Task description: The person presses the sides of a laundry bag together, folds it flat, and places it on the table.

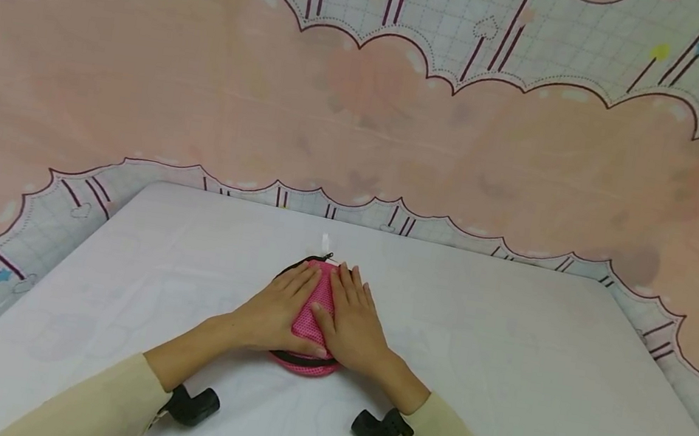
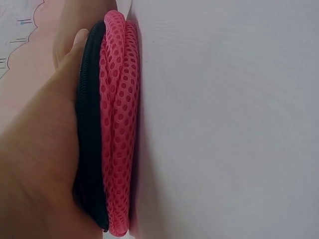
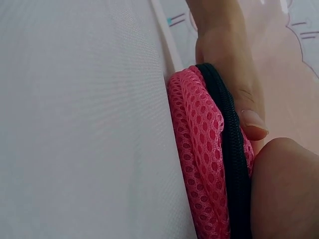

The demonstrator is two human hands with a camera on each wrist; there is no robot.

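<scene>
A round pink mesh pouch (image 1: 312, 317) with a black zipper band lies flat on the white table, near the middle of the head view. Both hands rest on its top with straight fingers, the left hand (image 1: 276, 312) on its left side and the right hand (image 1: 356, 323) on its right. A zipper pull (image 1: 328, 255) and a pale tag (image 1: 325, 244) stick out at the far edge. In the left wrist view the pouch's mesh side (image 2: 118, 124) looks squashed and folded. The right wrist view shows the black zipper (image 3: 232, 144) beside the left thumb. What the pouch contains is hidden.
The white table (image 1: 504, 359) stretches out around the pouch. Behind it hangs a peach and white patterned cloth (image 1: 272, 103). A black wrist device sits at each sleeve cuff, one on the left (image 1: 193, 406) and one on the right (image 1: 380, 428).
</scene>
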